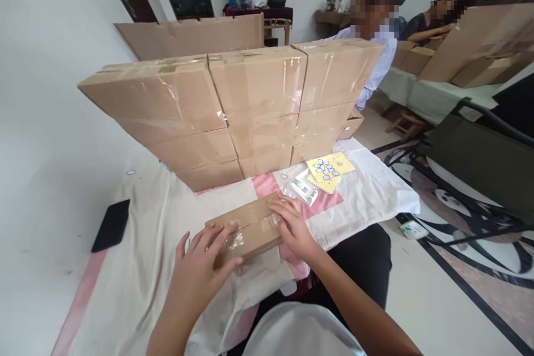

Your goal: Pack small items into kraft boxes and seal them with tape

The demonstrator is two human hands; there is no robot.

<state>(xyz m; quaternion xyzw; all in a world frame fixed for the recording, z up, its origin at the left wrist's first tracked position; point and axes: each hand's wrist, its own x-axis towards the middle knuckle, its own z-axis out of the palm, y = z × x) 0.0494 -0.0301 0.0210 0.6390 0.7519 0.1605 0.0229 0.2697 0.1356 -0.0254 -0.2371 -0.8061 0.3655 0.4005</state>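
A flat brown cardboard box with clear tape at its ends lies on the cloth in front of me. My left hand takes hold of its left end, fingers spread over the top and thumb along the near side. At the opposite end, my right hand grips the box, its fingers bent over the top near the tape. Just beyond the right hand is a white packet with a printed label. Yellow sheets bearing several small white stickers lie behind that packet.
A wall of taped cardboard boxes stands across the table's far side. On the left, a black phone rests on the white and pink tablecloth. One person is behind the boxes, another further right. A dark green folding chair stands at right.
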